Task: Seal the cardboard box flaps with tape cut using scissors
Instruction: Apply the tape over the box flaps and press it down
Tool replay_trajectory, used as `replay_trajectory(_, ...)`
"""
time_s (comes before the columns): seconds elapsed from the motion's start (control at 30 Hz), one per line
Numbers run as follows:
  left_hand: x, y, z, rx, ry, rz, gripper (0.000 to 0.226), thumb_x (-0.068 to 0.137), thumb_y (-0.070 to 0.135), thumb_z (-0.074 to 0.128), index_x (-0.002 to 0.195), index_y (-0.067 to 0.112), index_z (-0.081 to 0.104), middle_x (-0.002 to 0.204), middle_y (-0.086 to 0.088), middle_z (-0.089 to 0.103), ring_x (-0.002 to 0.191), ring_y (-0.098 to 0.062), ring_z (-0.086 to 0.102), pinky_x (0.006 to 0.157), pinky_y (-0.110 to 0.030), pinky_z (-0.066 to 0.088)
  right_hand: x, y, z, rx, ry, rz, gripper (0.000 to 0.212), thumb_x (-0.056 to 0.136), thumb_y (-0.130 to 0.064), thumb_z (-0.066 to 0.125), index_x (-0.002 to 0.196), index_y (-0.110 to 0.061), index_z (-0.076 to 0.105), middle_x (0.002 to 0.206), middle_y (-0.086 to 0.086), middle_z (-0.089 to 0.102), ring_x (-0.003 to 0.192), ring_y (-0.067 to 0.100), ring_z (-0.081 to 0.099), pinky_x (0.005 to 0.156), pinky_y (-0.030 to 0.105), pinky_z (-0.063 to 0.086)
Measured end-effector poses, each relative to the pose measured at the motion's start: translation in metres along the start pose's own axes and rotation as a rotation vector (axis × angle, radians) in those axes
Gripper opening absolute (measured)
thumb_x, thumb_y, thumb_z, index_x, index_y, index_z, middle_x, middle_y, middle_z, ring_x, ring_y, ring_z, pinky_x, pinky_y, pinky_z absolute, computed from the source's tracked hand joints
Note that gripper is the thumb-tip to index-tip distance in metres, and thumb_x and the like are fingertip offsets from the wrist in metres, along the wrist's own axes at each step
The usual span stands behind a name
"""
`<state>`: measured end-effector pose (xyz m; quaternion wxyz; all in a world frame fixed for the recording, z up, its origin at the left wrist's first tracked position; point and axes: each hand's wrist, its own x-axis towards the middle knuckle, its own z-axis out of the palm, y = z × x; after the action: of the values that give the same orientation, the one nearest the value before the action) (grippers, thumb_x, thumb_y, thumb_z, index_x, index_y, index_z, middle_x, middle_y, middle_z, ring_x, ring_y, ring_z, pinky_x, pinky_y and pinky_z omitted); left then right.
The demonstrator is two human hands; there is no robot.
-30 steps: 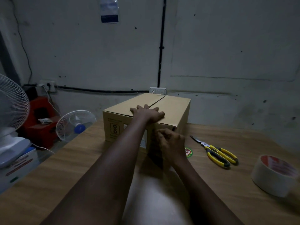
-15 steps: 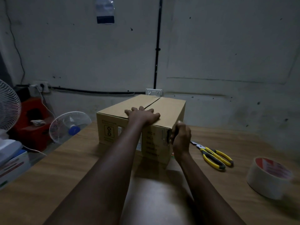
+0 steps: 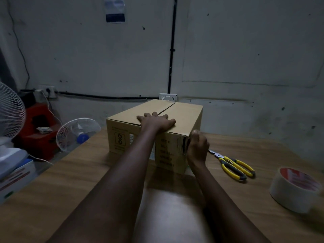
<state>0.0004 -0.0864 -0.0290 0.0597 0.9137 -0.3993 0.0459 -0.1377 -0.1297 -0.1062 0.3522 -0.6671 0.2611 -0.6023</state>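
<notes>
A brown cardboard box (image 3: 185,116) stands on the wooden table (image 3: 70,181), its two top flaps folded down with a dark seam between them. My left hand (image 3: 156,121) lies flat, fingers spread, on the near edge of the top, over the seam. My right hand (image 3: 197,146) is curled against the box's near right corner, where the cardboard looks torn or taped. Scissors with yellow and black handles (image 3: 233,165) lie on the table just right of that hand. A roll of clear tape with a red core (image 3: 296,188) sits at the far right.
Two white fans stand off the table's left side, a large fan (image 3: 10,111) and a small fan (image 3: 77,134). A red crate (image 3: 40,130) and a white carton (image 3: 15,174) are there too. A grey wall with sockets rises behind the box.
My right hand has moved from the box's front face to its near right corner. My left hand has stayed flat on the top. The view has shifted slightly.
</notes>
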Motion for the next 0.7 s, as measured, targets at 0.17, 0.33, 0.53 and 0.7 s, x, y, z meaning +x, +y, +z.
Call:
replay_trajectory(0.17, 0.000, 0.000, 0.000, 0.001, 0.009, 0.004, 0.066, 0.086, 0.069, 0.024, 0.145, 0.039, 0.029, 0.155, -0.014, 0.025, 0.138, -0.042, 0.021, 0.107, -0.066, 0.013, 0.000, 0.031, -0.007, -0.128, -0.208, 0.126, 0.041, 0.094, -0.030, 0.031, 0.059, -0.015, 0.045, 0.062, 0.010, 0.046, 0.061, 0.023, 0.043, 0.053, 0.035, 0.026)
replay_trajectory(0.33, -0.003, 0.000, -0.002, -0.003, 0.011, 0.008, 0.065, 0.087, 0.068, 0.025, 0.145, 0.039, 0.028, 0.155, -0.013, 0.024, 0.139, -0.040, 0.021, 0.108, -0.064, 0.014, 0.011, 0.005, -0.013, 0.117, -0.054, 0.172, 0.041, 0.094, -0.022, 0.037, 0.056, -0.014, 0.052, 0.050, 0.007, 0.050, 0.042, 0.018, 0.048, 0.042, 0.026, 0.036)
replay_trajectory(0.53, -0.003, -0.001, -0.002, -0.009, 0.012, 0.012, 0.065, 0.086, 0.068, 0.025, 0.145, 0.039, 0.030, 0.154, -0.014, 0.026, 0.138, -0.041, 0.023, 0.107, -0.065, 0.015, -0.002, 0.029, -0.013, -0.110, -0.256, 0.064, 0.040, 0.094, -0.033, 0.030, 0.063, -0.017, 0.048, 0.060, 0.004, 0.045, 0.059, 0.019, 0.042, 0.053, 0.034, 0.026)
replay_trajectory(0.7, -0.004, -0.002, -0.001, -0.012, 0.018, 0.020, 0.065, 0.087, 0.067, 0.026, 0.145, 0.038, 0.031, 0.154, -0.015, 0.026, 0.137, -0.041, 0.023, 0.107, -0.065, 0.016, 0.013, 0.014, -0.021, 0.071, -0.162, -0.063, 0.040, 0.085, -0.062, 0.037, 0.089, -0.027, 0.057, 0.094, 0.008, 0.056, 0.083, 0.022, 0.055, 0.067, 0.032, 0.044)
